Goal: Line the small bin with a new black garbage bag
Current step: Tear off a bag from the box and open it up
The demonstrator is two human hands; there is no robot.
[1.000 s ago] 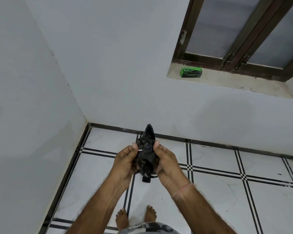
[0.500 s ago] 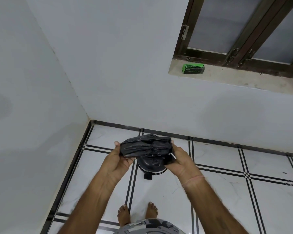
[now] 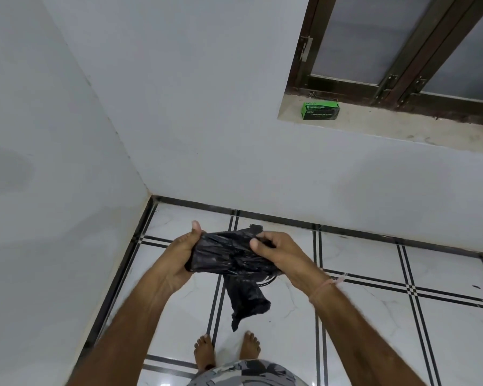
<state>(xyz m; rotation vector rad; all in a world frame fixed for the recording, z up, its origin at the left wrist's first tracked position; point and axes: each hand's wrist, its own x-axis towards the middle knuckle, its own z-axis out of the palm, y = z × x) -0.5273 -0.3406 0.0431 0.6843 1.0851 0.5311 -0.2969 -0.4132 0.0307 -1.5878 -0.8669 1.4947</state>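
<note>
A crumpled black garbage bag is stretched between both hands above the tiled floor, in the room's corner. My left hand grips its left end and my right hand pinches its right end with the fingertips. A loose tail of the bag hangs down toward my bare feet. The small black bin stands on the floor under the bag and is almost wholly hidden; only a small black part shows above the bag and a bit of rim below my right hand.
A green box of garbage bags lies on the window sill at the upper right. White walls meet in a corner at the left. My bare feet stand on white tiles with black stripes.
The hands have pulled apart, spreading the bag from a tight bundle into a wider strip. A tail of the bag now hangs down, and the bag covers the bin.
</note>
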